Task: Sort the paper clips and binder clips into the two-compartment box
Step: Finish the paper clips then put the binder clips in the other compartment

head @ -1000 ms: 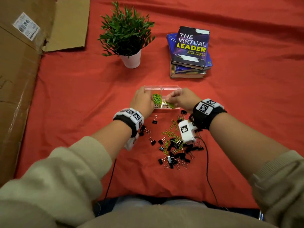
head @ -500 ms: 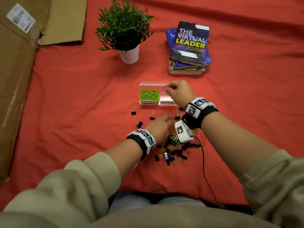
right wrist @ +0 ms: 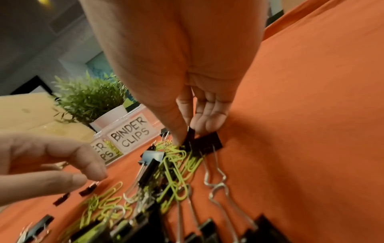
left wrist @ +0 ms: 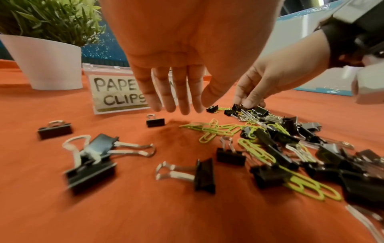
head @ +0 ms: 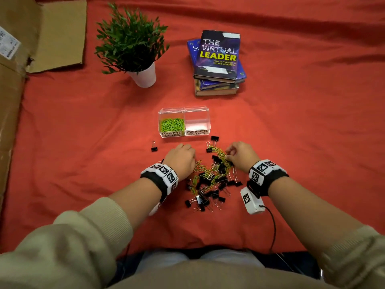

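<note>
The clear two-compartment box point(head: 208, 124) stands on the red cloth. Its left half, labelled PAPER CLIPS, holds green paper clips point(head: 172, 124); the right half, labelled BINDER CLIPS point(right wrist: 130, 134), shows nothing inside. A mixed pile of black binder clips and green paper clips point(head: 210, 180) lies in front of it. My left hand point(head: 184, 150) hovers at the pile's left edge with straight fingers point(left wrist: 178, 105), holding nothing. My right hand point(head: 229, 156) is at the pile's far right, where thumb and fingers point(right wrist: 207, 121) pinch a black binder clip point(right wrist: 207, 143).
A potted plant point(head: 133, 44) and a stack of books point(head: 216, 61) stand behind the box. Cardboard point(head: 12, 105) lines the left side. Stray binder clips lie at the left point(head: 154, 147) and near the box point(head: 214, 138). A cable point(head: 273, 226) trails from my right wrist.
My left hand came back from the box to the pile first. My right hand then dropped from the box to the pile and took hold of a binder clip.
</note>
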A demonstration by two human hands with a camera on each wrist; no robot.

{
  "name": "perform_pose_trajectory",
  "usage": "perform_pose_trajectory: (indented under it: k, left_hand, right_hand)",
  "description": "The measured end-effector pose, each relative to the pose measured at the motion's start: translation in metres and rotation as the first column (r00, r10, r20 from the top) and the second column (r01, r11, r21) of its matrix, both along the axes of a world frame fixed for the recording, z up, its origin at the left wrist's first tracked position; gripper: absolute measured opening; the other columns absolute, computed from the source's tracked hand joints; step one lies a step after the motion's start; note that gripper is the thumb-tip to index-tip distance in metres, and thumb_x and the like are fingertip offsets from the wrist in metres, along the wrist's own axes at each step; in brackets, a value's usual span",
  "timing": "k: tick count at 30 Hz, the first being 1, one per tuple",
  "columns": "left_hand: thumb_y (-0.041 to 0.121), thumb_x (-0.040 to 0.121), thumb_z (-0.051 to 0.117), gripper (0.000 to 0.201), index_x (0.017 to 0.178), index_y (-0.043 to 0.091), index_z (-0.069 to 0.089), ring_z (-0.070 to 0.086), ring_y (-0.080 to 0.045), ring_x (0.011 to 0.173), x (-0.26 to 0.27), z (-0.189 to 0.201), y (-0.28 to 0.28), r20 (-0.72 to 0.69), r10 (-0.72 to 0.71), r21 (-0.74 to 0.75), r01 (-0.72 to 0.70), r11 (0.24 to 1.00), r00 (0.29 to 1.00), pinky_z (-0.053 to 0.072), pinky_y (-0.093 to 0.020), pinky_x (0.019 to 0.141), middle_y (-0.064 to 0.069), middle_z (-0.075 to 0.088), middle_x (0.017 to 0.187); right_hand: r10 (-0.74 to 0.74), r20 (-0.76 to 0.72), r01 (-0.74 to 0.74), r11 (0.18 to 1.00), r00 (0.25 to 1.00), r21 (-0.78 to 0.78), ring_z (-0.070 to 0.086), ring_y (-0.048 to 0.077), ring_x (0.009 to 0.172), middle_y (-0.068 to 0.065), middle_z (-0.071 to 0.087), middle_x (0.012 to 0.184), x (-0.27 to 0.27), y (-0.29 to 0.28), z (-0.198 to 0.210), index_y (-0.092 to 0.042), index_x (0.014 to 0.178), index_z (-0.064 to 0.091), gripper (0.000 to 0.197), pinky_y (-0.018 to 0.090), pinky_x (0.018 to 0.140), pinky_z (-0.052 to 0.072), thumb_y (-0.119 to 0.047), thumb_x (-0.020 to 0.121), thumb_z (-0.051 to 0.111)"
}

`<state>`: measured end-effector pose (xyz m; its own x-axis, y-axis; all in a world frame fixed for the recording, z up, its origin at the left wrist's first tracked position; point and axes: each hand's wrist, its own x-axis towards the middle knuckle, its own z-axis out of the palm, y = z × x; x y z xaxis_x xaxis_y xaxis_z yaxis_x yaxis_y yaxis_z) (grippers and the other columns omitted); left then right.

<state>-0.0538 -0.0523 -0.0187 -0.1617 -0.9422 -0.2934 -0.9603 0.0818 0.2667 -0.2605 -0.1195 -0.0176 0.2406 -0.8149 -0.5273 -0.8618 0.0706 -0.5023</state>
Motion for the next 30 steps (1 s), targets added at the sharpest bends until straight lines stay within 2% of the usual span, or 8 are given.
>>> perform_pose_trajectory:
  k: [5, 9, 12, 14, 17, 19, 24, 30]
  left_hand:
    - [0.013, 0.094, 0.047, 0.027, 0.12, 0.013, 0.053, 0.051, -0.025, 0.104, -0.031, 0.001, -0.021, -0.111, -0.009, -0.034, 0.006, 0.999, 0.994, 0.051, -0.04, 0.081, -0.007, 0.053, 0.112]
    - [0.004, 0.088, 0.055, 0.04, 0.126, 0.013, 0.049, 0.052, -0.031, 0.108, -0.044, -0.007, -0.033, -0.089, 0.007, 0.06, -0.002, 0.998, 0.996, 0.052, -0.046, 0.085, -0.013, 0.05, 0.116]
    - [-0.003, 0.086, 0.054, 0.036, 0.12, 0.008, 0.051, 0.053, -0.033, 0.105, -0.043, -0.01, -0.035, -0.076, 0.03, 0.06, -0.026, 0.998, 0.997, 0.051, -0.045, 0.085, -0.015, 0.052, 0.113]
    - [-0.002, 0.087, 0.05, 0.027, 0.113, 0.005, 0.052, 0.054, -0.034, 0.104, -0.04, -0.008, -0.033, -0.083, 0.063, 0.057, -0.058, 0.997, 0.995, 0.05, -0.044, 0.085, -0.015, 0.052, 0.112]
    - [0.005, 0.088, 0.05, 0.02, 0.107, 0.006, 0.053, 0.053, -0.03, 0.106, -0.028, -0.004, -0.026, -0.138, 0.149, 0.032, -0.146, 0.989, 0.979, 0.048, -0.043, 0.09, -0.013, 0.053, 0.113]
    - [0.007, 0.087, 0.051, 0.021, 0.107, 0.008, 0.056, 0.052, -0.027, 0.107, -0.015, -0.001, -0.019, -0.172, 0.211, 0.004, -0.214, 0.977, 0.962, 0.047, -0.039, 0.094, -0.01, 0.053, 0.114]
    - [0.006, 0.087, 0.05, 0.02, 0.105, 0.005, 0.058, 0.051, -0.03, 0.106, 0.018, 0.0, 0.0, -0.136, 0.324, 0.009, -0.326, 0.945, 0.936, 0.045, -0.041, 0.092, -0.013, 0.051, 0.11]
    - [0.009, 0.084, 0.053, 0.023, 0.105, 0.009, 0.06, 0.047, -0.026, 0.106, 0.014, 0.003, 0.01, -0.063, 0.211, -0.043, -0.214, 0.976, 0.975, 0.045, -0.037, 0.09, -0.007, 0.052, 0.108]
  right_hand:
    - [-0.056, 0.082, 0.048, 0.994, 0.995, 0.101, 0.063, 0.016, 0.081, 0.004, 0.067, 0.086, -0.006, -0.005, 0.005, -0.011, 0.087, 0.065, 0.006, 0.024, 0.071, 0.052, -0.013, 0.083, 0.068]
    - [-0.117, 0.173, 0.099, 0.989, 0.978, 0.106, 0.059, 0.013, 0.069, 0.001, 0.063, 0.078, -0.014, -0.014, 0.01, -0.015, 0.081, 0.059, 0.01, 0.019, 0.059, 0.046, -0.009, 0.084, 0.067]
    - [-0.092, 0.147, 0.083, 0.994, 0.985, 0.069, 0.055, 0.013, 0.068, 0.007, 0.065, 0.087, -0.017, -0.025, 0.009, -0.013, 0.092, 0.061, 0.006, 0.02, 0.057, 0.041, -0.008, 0.088, 0.061]
    - [-0.041, 0.088, 0.039, 0.999, 0.995, 0.032, 0.054, 0.013, 0.071, 0.009, 0.065, 0.095, -0.017, -0.031, 0.007, -0.008, 0.105, 0.062, 0.015, 0.02, 0.058, 0.04, -0.009, 0.09, 0.056]
    - [0.041, -0.052, -0.049, 0.986, 0.998, -0.162, 0.053, 0.023, 0.104, 0.011, 0.057, 0.116, -0.01, -0.036, 0.006, -0.014, 0.114, 0.062, 0.025, 0.031, 0.088, 0.046, -0.011, 0.09, 0.056]
    - [0.125, -0.022, -0.127, 0.96, 0.992, -0.249, 0.043, 0.025, 0.119, 0.01, 0.05, 0.121, 0.002, -0.034, 0.007, -0.022, 0.116, 0.063, 0.03, 0.038, 0.103, 0.041, -0.01, 0.089, 0.055]
    - [0.447, -0.116, -0.46, 0.876, 0.887, -0.143, 0.046, 0.027, 0.118, 0.007, 0.056, 0.118, 0.029, -0.032, 0.002, -0.025, 0.112, 0.068, 0.032, 0.041, 0.104, 0.042, -0.009, 0.091, 0.049]
    - [0.257, -0.136, -0.28, 0.94, 0.957, -0.197, 0.048, 0.028, 0.119, 0.009, 0.049, 0.121, 0.013, -0.039, -0.005, -0.02, 0.119, 0.062, 0.034, 0.035, 0.098, 0.044, -0.006, 0.088, 0.053]
